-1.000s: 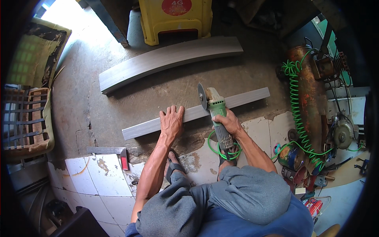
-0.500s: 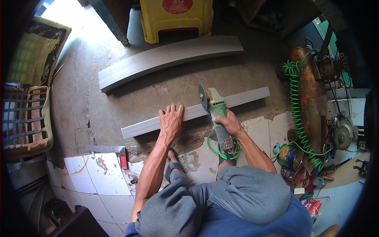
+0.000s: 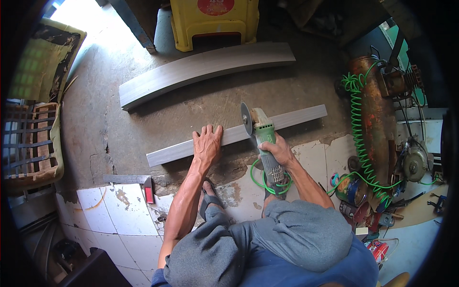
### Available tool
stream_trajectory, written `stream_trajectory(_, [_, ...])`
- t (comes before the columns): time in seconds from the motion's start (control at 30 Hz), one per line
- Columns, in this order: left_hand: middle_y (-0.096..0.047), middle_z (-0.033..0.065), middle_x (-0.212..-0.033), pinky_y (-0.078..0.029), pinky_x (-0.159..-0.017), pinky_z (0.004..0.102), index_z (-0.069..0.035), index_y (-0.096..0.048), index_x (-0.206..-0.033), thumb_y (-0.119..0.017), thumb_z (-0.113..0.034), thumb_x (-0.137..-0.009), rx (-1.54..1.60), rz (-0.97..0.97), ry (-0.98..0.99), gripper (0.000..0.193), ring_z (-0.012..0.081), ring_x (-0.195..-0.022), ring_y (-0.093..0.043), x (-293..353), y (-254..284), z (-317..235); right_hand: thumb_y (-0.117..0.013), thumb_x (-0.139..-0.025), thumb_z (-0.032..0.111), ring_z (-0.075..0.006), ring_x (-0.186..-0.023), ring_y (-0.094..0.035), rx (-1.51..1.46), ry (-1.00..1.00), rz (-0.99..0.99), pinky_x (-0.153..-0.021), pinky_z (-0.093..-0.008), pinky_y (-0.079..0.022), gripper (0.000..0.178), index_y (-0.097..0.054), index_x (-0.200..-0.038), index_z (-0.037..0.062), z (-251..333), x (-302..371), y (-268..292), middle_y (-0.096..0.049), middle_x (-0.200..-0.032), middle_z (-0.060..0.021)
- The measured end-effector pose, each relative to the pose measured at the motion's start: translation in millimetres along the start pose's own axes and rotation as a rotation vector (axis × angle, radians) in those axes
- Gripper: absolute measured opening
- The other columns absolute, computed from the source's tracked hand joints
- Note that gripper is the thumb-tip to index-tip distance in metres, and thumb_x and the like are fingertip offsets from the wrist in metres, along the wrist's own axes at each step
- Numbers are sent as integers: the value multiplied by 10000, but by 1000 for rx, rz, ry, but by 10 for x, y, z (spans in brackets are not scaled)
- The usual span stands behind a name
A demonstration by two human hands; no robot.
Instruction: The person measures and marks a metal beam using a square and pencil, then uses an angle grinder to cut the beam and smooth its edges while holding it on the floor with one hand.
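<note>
The person squatted on the concrete floor (image 3: 95, 119) with a long grey strip (image 3: 296, 118) lying crosswise just in front of the knees, its left end nearer and its right end farther. The left hand (image 3: 208, 143) lay flat on the strip, palm down, fingers spread and reaching over the far edge; it closed on nothing, and seemed meant to pin the piece against the floor so it would not skid or chatter. The right hand (image 3: 276, 152) was wrapped fully around the body of a green angle grinder (image 3: 264, 136), a closed grip with the fingers curled round the housing. The grinder's disc (image 3: 246, 118) stood upright and across the strip, just right of the pressing hand, apparently so the cut would run square through the narrow width. Whether the disc was touching the strip could not be made out. The tool's green cord (image 3: 260, 179) looped back on the tiled patch near the right knee, out of the disc's path. A sandalled foot (image 3: 209, 198) was planted close behind the strip. A wider grey board (image 3: 201, 69) lay apart on the far side, below a yellow plastic stool (image 3: 215, 21). A red-handled try square (image 3: 138, 184) rested to the near left.
</note>
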State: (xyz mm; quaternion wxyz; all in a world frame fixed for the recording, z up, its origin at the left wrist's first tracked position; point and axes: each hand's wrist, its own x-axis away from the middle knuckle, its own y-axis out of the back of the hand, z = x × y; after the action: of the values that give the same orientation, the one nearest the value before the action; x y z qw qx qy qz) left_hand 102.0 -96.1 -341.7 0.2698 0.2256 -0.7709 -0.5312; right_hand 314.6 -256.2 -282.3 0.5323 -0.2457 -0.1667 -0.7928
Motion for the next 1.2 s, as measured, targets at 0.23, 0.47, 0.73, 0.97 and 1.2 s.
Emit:
stream_trajectory(0.23, [-607, 165, -1189, -429, -948, 563, -117, -568, -1255, -733, -96, -802, 9, 26, 12, 482, 347, -1194, -591, -7, 70, -16, -722, -811, 233, -186, -748, -693, 40, -23, -7, -669, -340, -583, 606, -525, -1316, -38, -41, -6, 7, -637, -985, -106])
stream_trajectory(0.47, [-607, 162, -1203, -432, -952, 548, -125, -564, -1263, -781, -139, -781, -9, 36, 12, 529, 342, -1210, -587, -37, 66, 5, -723, -812, 230, -196, -731, -703, 33, -8, 10, -652, -341, -589, 591, -527, -1298, -42, -89, -3, 26, -638, -984, -116])
stream_trajectory(0.73, [-608, 181, -1240, -432, -952, 559, -120, -530, -1298, -907, -264, -721, 3, 65, 6, 704, 368, -1238, -577, -73, 82, 36, -725, -814, 206, -194, -729, -695, 16, 3, 12, -654, -343, -589, 555, -537, -1274, -42, -84, 25, 24, -639, -972, -114])
stream_trajectory(0.97, [-614, 189, -1252, -427, -1016, 617, -116, -531, -1305, -903, -279, -730, 21, 84, 17, 705, 384, -1260, -577, -103, 113, 37, -727, -817, 214, -183, -741, -683, 20, 14, 8, -668, -339, -576, 534, -551, -1258, -31, -89, 36, 13, -639, -956, -101])
stream_trajectory(1.2, [-614, 173, -1257, -440, -986, 585, -134, -539, -1312, -887, -253, -728, 8, 118, 16, 690, 357, -1265, -573, -145, 150, 57, -735, -813, 238, -166, -753, -674, 56, 19, 11, -688, -326, -559, 526, -562, -1235, -25, -129, 41, 42, -629, -959, -88])
